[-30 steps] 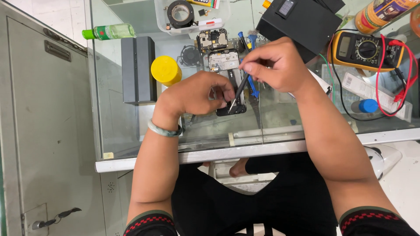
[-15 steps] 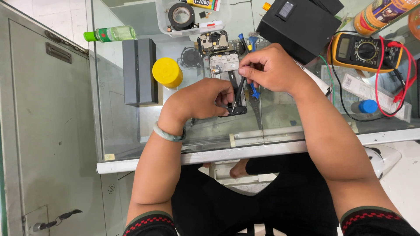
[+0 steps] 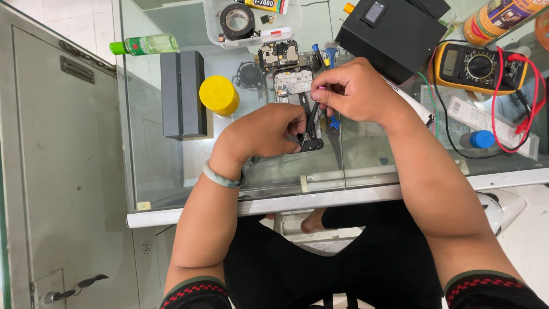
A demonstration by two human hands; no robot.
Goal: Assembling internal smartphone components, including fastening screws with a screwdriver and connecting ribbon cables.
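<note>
Opened phone [image 3: 297,97] flat on glass desk [image 3: 400,166], back cover off, between yellow cap [image 3: 219,95] and black box [image 3: 394,31]. Left hand [image 3: 266,131] clamped over lower end of phone, pinning it to the glass. Right hand [image 3: 357,91] pinching thin black tool [image 3: 311,117], tip down at lower part of phone; exact contact point hidden by fingers. Advisable: keep tool angle shallow, apply light force, brace wrist on desk, keep firm left-hand hold to prevent slipping. Multimeter [image 3: 477,66] well apart at right.
</note>
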